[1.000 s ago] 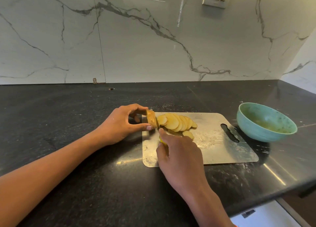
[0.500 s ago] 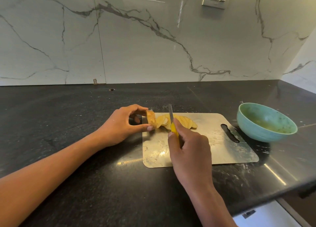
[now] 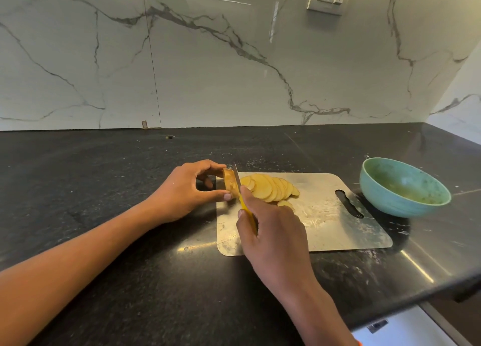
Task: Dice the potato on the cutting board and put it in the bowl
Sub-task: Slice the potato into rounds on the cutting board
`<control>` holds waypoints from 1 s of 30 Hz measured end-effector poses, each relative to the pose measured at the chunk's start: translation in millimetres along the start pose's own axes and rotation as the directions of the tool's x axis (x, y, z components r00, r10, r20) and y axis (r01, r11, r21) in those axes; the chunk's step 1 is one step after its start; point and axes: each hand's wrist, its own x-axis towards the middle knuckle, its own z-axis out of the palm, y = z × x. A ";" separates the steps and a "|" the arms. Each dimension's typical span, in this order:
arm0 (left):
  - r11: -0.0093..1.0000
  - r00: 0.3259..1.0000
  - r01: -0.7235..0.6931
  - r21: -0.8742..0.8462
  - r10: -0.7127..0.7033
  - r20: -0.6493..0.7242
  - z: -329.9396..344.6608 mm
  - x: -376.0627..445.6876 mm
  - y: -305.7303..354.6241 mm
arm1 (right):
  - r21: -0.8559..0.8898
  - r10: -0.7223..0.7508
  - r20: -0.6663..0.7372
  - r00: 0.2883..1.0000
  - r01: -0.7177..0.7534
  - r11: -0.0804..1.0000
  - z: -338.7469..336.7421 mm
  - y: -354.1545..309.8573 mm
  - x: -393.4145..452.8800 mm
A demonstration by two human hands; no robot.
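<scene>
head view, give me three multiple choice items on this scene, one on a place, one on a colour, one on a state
1. Where does the bowl stand?
A. right of the cutting board
B. on the board
C. left of the board

2. What colour is the knife handle?
A. red
B. yellow
C. black

3. What state is the potato in?
A. whole
B. diced in the bowl
C. partly sliced

Answers:
1 A, it sits on the counter past the board's right edge.
2 B, yellow shows above the right hand.
3 C, slices lie fanned while the left hand holds the potato end piece.

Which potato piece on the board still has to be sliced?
The thick end piece that the left hand pinches, at the knife. It alone stands thick; the slices lie fanned and thin.
</scene>
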 end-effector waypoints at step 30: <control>0.999 1.000 -0.017 0.041 0.017 -0.008 0.4 0.0 -1.7 | -0.092 -0.004 0.134 0.991 0.016 0.996 0.5 1.0 4.9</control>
